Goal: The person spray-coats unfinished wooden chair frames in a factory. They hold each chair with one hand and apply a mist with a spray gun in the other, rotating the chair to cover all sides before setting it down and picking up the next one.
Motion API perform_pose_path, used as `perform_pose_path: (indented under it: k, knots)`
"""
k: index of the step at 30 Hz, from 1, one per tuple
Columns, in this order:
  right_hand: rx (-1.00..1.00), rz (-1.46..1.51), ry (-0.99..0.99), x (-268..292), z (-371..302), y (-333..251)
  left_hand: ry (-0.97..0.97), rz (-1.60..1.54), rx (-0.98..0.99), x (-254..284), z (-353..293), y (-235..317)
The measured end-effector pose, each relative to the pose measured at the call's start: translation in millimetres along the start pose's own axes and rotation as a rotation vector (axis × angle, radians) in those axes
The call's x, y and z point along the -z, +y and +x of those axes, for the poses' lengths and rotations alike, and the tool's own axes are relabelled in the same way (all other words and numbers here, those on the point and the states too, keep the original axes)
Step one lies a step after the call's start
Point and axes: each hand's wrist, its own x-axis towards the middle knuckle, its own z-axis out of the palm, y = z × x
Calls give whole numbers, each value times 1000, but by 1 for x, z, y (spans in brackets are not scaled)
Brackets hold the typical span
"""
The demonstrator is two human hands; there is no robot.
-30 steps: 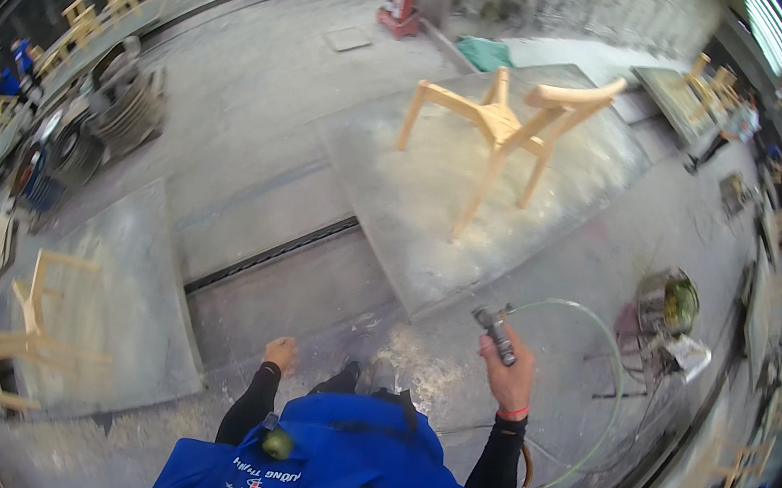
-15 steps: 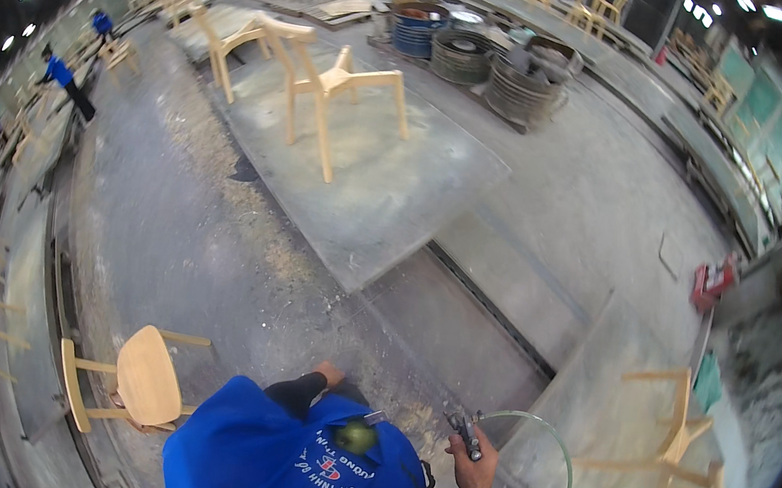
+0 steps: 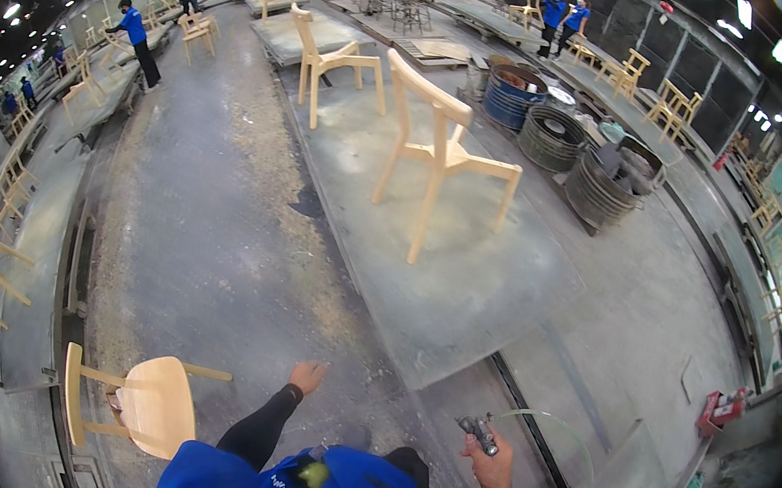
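My right hand (image 3: 491, 460) grips a small metal air tool (image 3: 477, 432) with a thin pale hose (image 3: 563, 439) looping off to the right. My left hand (image 3: 306, 375) hangs free over the dusty floor, fingers loosely curled and holding nothing. A pale wooden chair (image 3: 445, 148) stands on a low grey platform (image 3: 445, 281) ahead of me. Nearest my left hand, at the lower left, lies a wooden chair (image 3: 148, 402) tipped on its side.
A second chair (image 3: 328, 63) stands farther back on the platform. Metal drums (image 3: 564, 133) sit at the right. Sawdust (image 3: 250, 186) covers the floor. Other people in blue work far off, left (image 3: 137, 33) and back (image 3: 559, 14). A red box (image 3: 720, 411) lies at the right.
The view has swung round: the platform chair is now closer and more central, the tipped chair sits lower left. My right hand still holds the tool; my left arm has reached forward.
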Motion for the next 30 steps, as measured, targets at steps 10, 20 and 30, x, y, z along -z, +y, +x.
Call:
perform_pose_path:
  k: [10,20,30]
  knots:
    - [-42,-9,-277,-90,141,-47,177,-97,-550,146,157,293]
    - [-56,141,-14,-144,271,-80,410,150,-1340,174,327,532]
    - [-58,231,157,-173,341,-137,443,360,-1315,131,420,581]
